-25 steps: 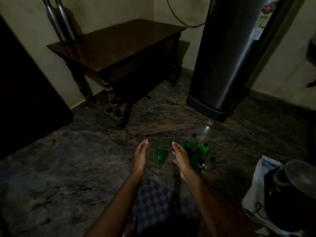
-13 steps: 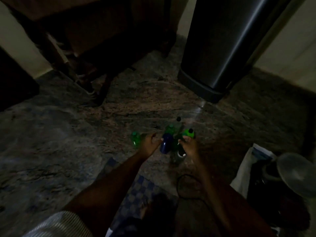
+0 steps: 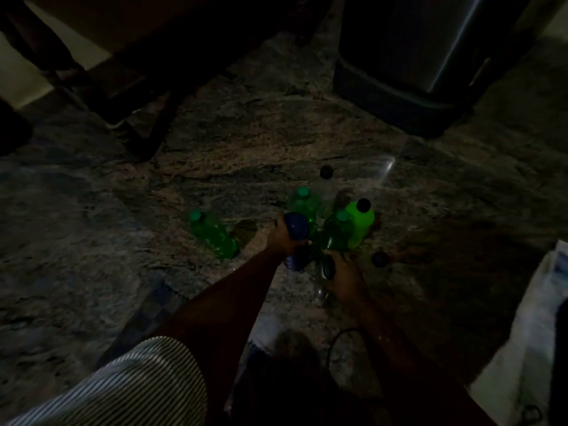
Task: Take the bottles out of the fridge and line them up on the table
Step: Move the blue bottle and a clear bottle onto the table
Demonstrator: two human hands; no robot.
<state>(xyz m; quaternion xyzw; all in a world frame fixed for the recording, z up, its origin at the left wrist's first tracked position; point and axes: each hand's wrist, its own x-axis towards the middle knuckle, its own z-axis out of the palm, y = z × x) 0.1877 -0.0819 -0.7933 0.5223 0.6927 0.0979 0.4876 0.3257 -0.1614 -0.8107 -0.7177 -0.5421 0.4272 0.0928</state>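
Several bottles stand in a cluster on the dim stone floor. My left hand (image 3: 281, 236) is wrapped around a dark blue bottle (image 3: 295, 226). My right hand (image 3: 344, 273) grips a clear bottle with a dark cap (image 3: 327, 267). A green bottle (image 3: 213, 233) stands apart to the left. Behind my hands are another green bottle (image 3: 304, 202), a third green one (image 3: 336, 230), a bright lime bottle with a black cap (image 3: 359, 222) and a clear bottle with a dark cap (image 3: 326, 176). A dark cap (image 3: 380, 258) shows at the right.
The grey fridge (image 3: 415, 56), door closed, stands at the top right. The dark wooden table's legs (image 3: 147, 118) fill the top left. A white paper bundle (image 3: 534, 327) lies at the right edge. A black cord (image 3: 341, 336) loops on the floor near my feet.
The view has tilted further down and moved closer to the bottles. My hands went from open above the floor to closing on the blue bottle and the clear bottle.
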